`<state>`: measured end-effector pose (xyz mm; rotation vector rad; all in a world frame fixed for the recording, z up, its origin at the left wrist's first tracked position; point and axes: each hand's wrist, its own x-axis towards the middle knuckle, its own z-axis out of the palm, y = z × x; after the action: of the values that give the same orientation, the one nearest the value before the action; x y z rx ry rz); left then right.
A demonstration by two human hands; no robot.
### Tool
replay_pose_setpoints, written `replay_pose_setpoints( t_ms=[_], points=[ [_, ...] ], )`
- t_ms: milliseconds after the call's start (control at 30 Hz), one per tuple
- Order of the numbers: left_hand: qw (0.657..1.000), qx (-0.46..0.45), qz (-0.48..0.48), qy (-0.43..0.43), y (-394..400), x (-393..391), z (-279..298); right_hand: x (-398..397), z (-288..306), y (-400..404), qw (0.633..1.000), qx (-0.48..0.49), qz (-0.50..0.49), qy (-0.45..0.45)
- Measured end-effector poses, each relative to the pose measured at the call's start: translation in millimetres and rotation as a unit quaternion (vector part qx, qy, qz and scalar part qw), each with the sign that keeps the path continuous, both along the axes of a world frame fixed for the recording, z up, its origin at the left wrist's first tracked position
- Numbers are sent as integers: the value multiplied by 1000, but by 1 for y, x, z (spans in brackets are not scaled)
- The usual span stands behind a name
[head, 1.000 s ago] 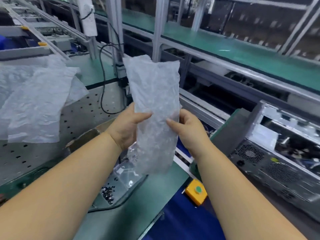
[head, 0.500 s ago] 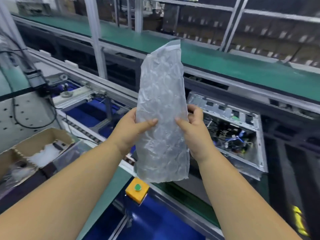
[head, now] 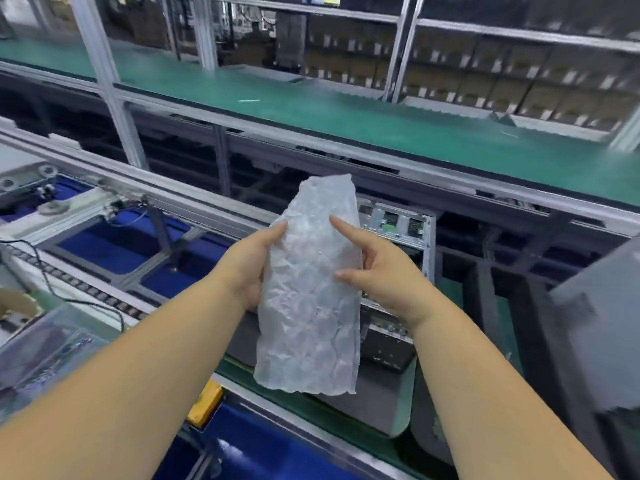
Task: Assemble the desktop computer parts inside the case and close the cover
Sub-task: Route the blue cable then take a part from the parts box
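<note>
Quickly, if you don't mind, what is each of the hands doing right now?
Left hand: closed on the left edge of the bubble-wrap bag.
Right hand: holding the bag's right side, index finger extended across its front.

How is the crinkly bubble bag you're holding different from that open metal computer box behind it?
The translucent white bubble-wrap bag is soft and wrinkled; the open grey metal computer case is stiff and straight-edged. The bag is held up in the air by the left hand and right hand; the case rests on the green belt. The bag looks cloudy and see-through; the case is solid, with parts showing inside. Both are pale grey-white.
</note>
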<state>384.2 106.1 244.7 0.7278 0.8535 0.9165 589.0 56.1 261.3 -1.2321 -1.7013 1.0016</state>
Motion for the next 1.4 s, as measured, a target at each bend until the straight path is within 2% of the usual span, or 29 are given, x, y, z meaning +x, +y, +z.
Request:
replay_pose_setpoints(
  t_ms=[100,167,233,333,433,567,600,667,700,800,933,1033,1133,1200,1267,1400],
  points=[
    [999,29,-19,39,3,14,7,16,3,1,998,-3,-30,-56],
    [992,91,-23,82,9,23,10,23,7,2,985,37,-93,-140],
    [980,168,-30,103,13,30,16,31,11,5,968,83,-157,-178],
    [956,264,-46,122,19,38,25,42,15,13,947,142,-214,-195],
    [929,337,-28,148,33,43,30,53,22,20,939,153,-240,-195],
    [922,339,-138,128,53,49,33,57,29,28,955,124,-227,-148],
    [901,374,-136,174,59,49,33,58,29,31,956,119,-233,-131],
    [826,464,-116,299,74,48,32,61,31,40,960,116,-235,-102],
    [803,484,-127,324,81,46,33,63,32,44,963,111,-228,-86],
    [827,442,-176,301,102,43,33,67,35,59,973,80,-214,14],
    [896,372,-137,200,130,54,23,64,29,84,955,54,-236,169],
    [934,301,-127,146,146,65,7,59,17,103,943,-20,-277,183],
    [972,200,-111,60,159,74,-10,57,2,111,936,-118,-297,149],
    [984,141,-106,10,166,77,-20,56,-10,113,931,-153,-291,156],
    [987,111,-114,-14,172,79,-29,54,-23,115,920,-181,-280,204],
    [983,108,-146,6,183,82,-42,48,-37,121,899,-194,-270,285]
  ],
)
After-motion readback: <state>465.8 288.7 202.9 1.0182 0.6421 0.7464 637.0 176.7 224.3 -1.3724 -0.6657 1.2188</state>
